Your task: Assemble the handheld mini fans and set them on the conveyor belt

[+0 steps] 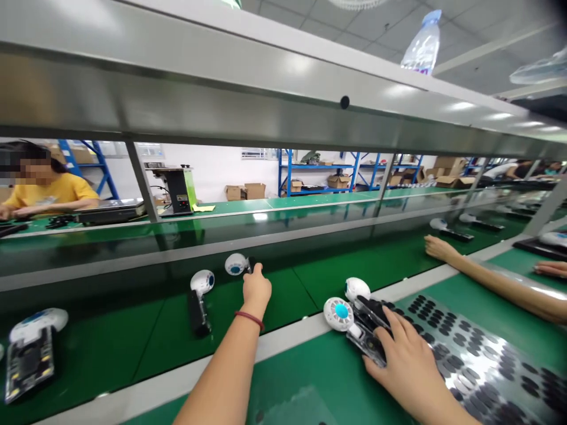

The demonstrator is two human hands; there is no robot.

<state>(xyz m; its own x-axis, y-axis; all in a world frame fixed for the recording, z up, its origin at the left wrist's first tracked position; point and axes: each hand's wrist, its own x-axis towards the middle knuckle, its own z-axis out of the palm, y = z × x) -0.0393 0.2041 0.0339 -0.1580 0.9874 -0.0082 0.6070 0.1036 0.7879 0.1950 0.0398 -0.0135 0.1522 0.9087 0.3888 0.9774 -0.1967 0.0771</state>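
My left hand [257,290], with a red band at the wrist, reaches over the green conveyor belt [279,301]. Its fingers close on the dark handle of a device with a round white head [236,264]. Left of it on the belt lies another white-headed device [202,283] with a black handle. My right hand [405,357] is curled over the dark handles of two such devices at the near edge. One white head with a blue centre [339,313] faces me; the other white head [357,288] is behind it. My right palm hides part of the handles.
A clear sheet of black oval stickers [469,348] lies right of my right hand. A co-worker's arm [500,283] reaches onto the belt at right. An open-cased device [31,360] sits far left. A metal shelf [248,88] spans overhead. A person in yellow [57,192] sits opposite.
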